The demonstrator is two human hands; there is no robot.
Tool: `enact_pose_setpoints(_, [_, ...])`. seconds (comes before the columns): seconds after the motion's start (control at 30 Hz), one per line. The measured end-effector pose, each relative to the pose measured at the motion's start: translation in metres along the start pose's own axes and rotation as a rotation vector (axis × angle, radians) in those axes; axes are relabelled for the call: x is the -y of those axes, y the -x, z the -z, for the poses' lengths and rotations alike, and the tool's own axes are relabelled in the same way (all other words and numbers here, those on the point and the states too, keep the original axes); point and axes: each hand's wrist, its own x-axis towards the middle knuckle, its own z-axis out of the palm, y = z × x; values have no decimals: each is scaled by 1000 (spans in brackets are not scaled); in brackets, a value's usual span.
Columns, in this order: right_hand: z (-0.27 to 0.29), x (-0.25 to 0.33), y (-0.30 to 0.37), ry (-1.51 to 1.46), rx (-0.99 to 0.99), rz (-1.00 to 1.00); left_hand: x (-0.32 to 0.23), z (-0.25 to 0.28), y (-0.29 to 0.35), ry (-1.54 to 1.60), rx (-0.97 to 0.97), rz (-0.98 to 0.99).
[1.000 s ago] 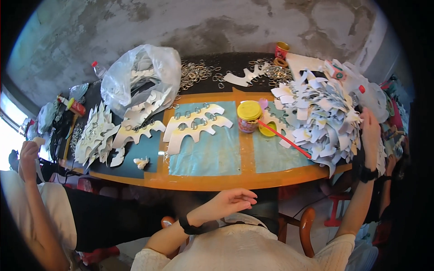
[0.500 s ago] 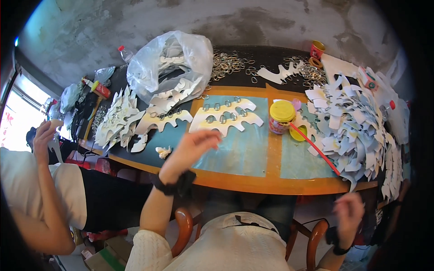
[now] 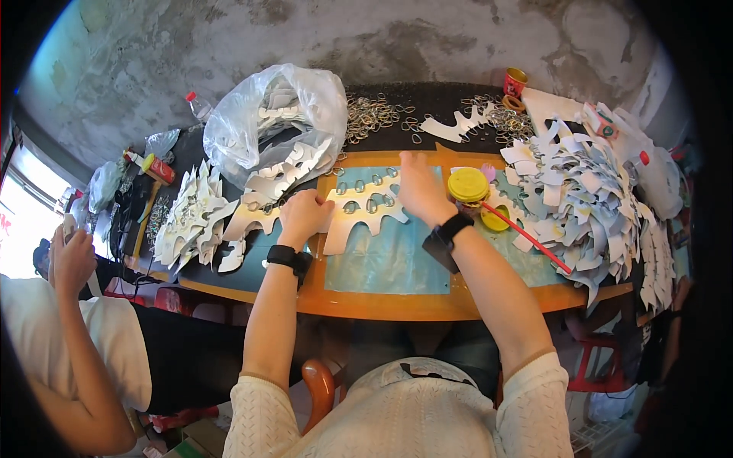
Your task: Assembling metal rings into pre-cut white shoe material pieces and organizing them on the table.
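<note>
Left of centre, left hand (image 3: 304, 216) lies loosely closed, pinning the near-left edge of the white scalloped cutout (image 3: 365, 210) on the blue mat (image 3: 389, 263); best kept flat so the piece cannot slide. Just right, right hand (image 3: 418, 187) presses its top edge, fingers bent, grip unclear. Further right: 1 yellow-lidded jar (image 3: 468, 185), then, upper right, 1 small red cup (image 3: 515, 79).

Stained grey concrete wall (image 3: 427, 38), wooden table (image 3: 397, 305), bright window (image 3: 19, 221) at left
</note>
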Motion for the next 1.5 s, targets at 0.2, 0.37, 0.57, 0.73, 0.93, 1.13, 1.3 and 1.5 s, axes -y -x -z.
enact_pose_setpoints(0.2, [2, -1, -23, 95, 138, -186, 16, -4, -15, 217, -24, -30])
enact_pose_setpoints(0.37, [-1, 8, -33, -135, -272, -7, 20, -5, -25, 618, -245, -158])
enact_pose_setpoints(0.57, [39, 52, 1, -554, -356, 78, -7, 38, 26, 1180, -129, -143])
enact_pose_setpoints(0.73, [94, 54, 106, -829, -44, 88, -16, 35, 92, 1281, 180, -127])
enact_pose_setpoints(0.93, [103, -28, 185, -995, -41, -385, -42, -14, 137, 1189, 461, -133])
enact_pose_setpoints(1.13, [96, -71, 201, -942, -108, -374, -65, 5, 147, 378, 481, -311])
enact_pose_setpoints(1.3, [104, -82, 191, -956, -28, -172, -109, 22, 113, 216, 96, -655])
enact_pose_setpoints(1.5, [114, -85, 182, -1027, 18, -121, -161, -28, 90, 602, 663, -767])
